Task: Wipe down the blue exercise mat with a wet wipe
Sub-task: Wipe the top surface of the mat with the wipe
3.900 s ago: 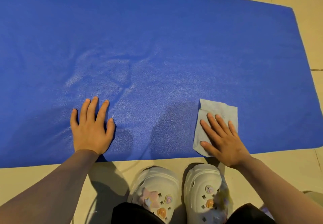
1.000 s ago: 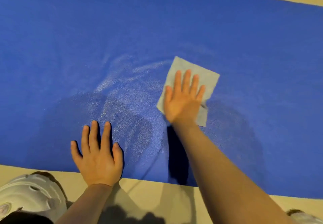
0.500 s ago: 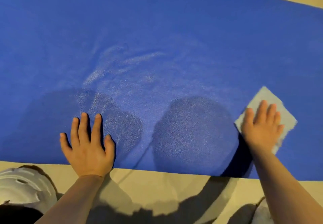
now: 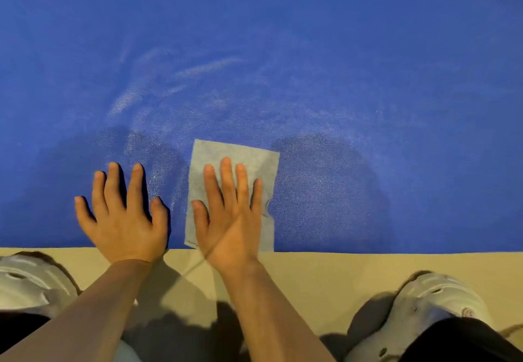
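Beige floor carries the blue exercise mat. Mid-wipe: right hand, fingers flat, presses the wet wipe; left hand braces, fingers spread. Next, drier far areas.

Both forearms bare, reaching forward from the bottom edge, roughly parallel. Left hand palm down, fingers straight and spread, thumb out to the right, flat on the mat, holding nothing. Right hand palm down just beside it, fingers straight and close together, thumb out to the left, pressing flat on the wipe. Hands near each other, not touching. Wrists straight.
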